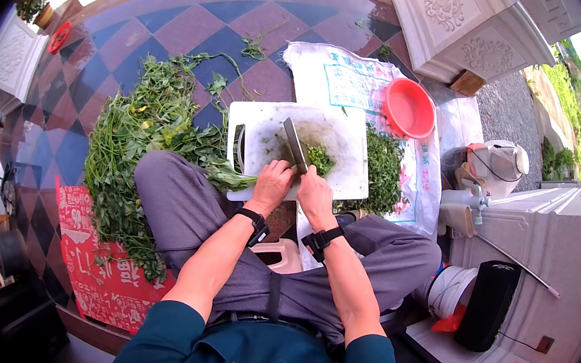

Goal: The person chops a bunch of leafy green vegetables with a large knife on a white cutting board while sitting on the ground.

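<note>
A white cutting board (pixel 266 114) lies in front of my knees, its surface stained green and brown. My right hand (pixel 315 192) grips the handle of a broad kitchen knife (pixel 295 141), whose blade points away from me across the board. Beside the blade, on its right, sits a small heap of chopped greens (pixel 321 159). My left hand (pixel 272 182) is closed over a bunch of leafy green stems (pixel 232 176) at the board's near edge, its fingers close to the blade. The stem ends under those fingers are hidden.
Uncut leafy vines (pixel 142 116) form a large pile at left, partly over a red printed sheet (pixel 93 261). Right of the board, chopped greens (pixel 381 173) lie on a white woven sack (pixel 329 73) with a red plastic basin (pixel 410 108). A pink stool (pixel 287 256) shows between my legs.
</note>
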`<state>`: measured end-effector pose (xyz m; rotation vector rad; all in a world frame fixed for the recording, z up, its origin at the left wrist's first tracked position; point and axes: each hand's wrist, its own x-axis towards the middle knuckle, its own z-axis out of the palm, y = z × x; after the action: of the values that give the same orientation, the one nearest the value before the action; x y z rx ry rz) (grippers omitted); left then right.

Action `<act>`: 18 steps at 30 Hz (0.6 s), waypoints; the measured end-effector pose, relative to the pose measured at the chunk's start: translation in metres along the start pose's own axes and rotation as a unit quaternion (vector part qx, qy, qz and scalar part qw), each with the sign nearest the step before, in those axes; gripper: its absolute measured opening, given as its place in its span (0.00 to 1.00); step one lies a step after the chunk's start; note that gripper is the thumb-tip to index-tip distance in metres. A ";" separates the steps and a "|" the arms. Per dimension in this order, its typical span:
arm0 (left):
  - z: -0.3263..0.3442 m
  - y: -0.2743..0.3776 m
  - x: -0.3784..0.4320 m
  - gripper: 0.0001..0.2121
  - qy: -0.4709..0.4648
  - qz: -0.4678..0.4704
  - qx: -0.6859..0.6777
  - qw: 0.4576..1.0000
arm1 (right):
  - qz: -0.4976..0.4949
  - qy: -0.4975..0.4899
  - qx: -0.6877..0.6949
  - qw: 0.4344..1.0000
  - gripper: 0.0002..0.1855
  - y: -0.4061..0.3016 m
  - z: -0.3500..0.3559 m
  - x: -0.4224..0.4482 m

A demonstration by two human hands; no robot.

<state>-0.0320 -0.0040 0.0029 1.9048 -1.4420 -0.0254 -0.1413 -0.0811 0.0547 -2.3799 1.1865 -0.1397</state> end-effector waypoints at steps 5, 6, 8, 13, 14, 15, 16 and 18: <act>0.008 -0.009 -0.005 0.05 0.010 -0.034 -0.021 0.999 | -0.009 -0.016 -0.041 0.999 0.05 -0.002 -0.028 -0.033; 0.008 -0.010 -0.004 0.04 0.011 -0.045 -0.021 0.999 | -0.018 -0.025 -0.067 0.997 0.06 -0.001 -0.031 -0.042; 0.008 -0.010 -0.007 0.05 0.010 -0.049 -0.016 0.999 | -0.048 -0.031 -0.115 0.992 0.05 0.001 -0.032 -0.057; 0.005 -0.008 -0.008 0.05 0.002 -0.039 -0.021 0.999 | -0.012 -0.059 -0.088 0.994 0.05 0.001 -0.025 -0.061; 0.005 -0.008 -0.006 0.05 -0.001 -0.026 -0.013 1.000 | -0.007 -0.056 -0.074 0.996 0.04 0.000 -0.022 -0.058; 0.005 -0.008 -0.007 0.05 -0.005 -0.012 -0.007 1.000 | -0.007 -0.060 -0.073 0.996 0.04 0.000 -0.016 -0.053; 0.002 -0.006 -0.004 0.06 -0.009 -0.011 -0.006 1.000 | 0.000 -0.052 -0.066 0.996 0.04 0.001 -0.009 -0.043; -0.005 0.003 0.000 0.06 -0.004 0.000 -0.010 1.000 | 0.008 -0.035 -0.054 0.998 0.05 0.003 0.004 -0.023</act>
<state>-0.0320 -0.0020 0.0084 1.8907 -1.4420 -0.0486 -0.1568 -0.0637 0.0528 -2.4457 1.2090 0.0126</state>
